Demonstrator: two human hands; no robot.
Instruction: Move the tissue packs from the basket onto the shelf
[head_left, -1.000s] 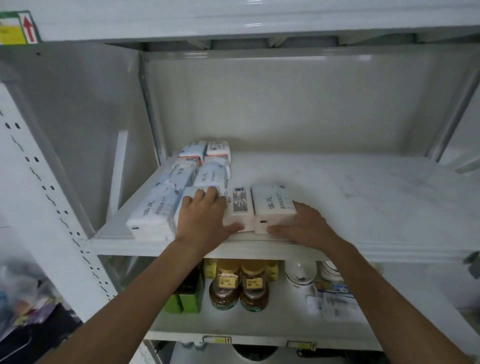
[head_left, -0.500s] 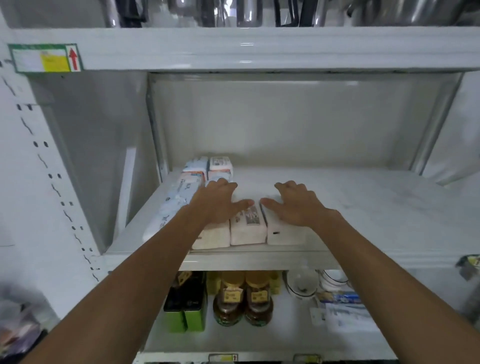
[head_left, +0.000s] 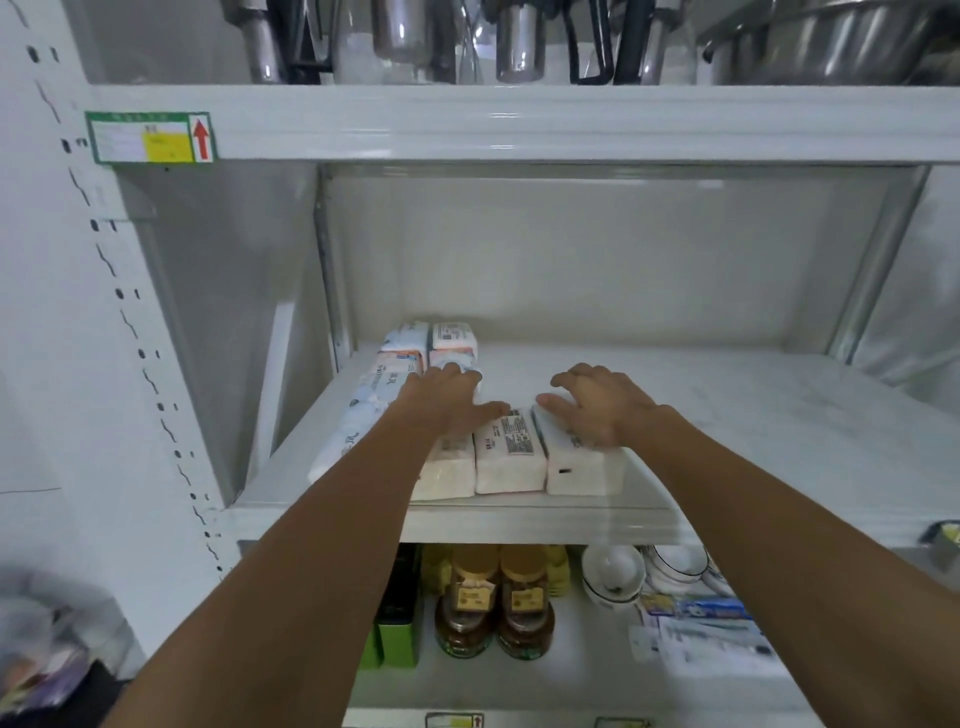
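Observation:
Three white tissue packs lie side by side near the front of the white shelf (head_left: 727, 415). My left hand (head_left: 441, 400) rests flat on the left pack (head_left: 447, 470), fingers spread. The middle pack (head_left: 511, 457) shows its printed label between my hands. My right hand (head_left: 602, 402) lies palm down on the right pack (head_left: 582, 467). Neither hand curls around a pack. More packs (head_left: 452, 340) are lined up behind and to the left, along the shelf's left side. The basket is out of view.
The shelf's right half is bare white board. Above, metal pots and utensils (head_left: 514, 41) hang over the upper shelf edge. Below stand two brown jars (head_left: 493, 603), green boxes (head_left: 397, 623), white bowls (head_left: 613, 574) and paper packets.
Both hands have slid from the packs' front ends up onto their tops, and the three packs sit further back from the shelf edge. My head has tilted upward.

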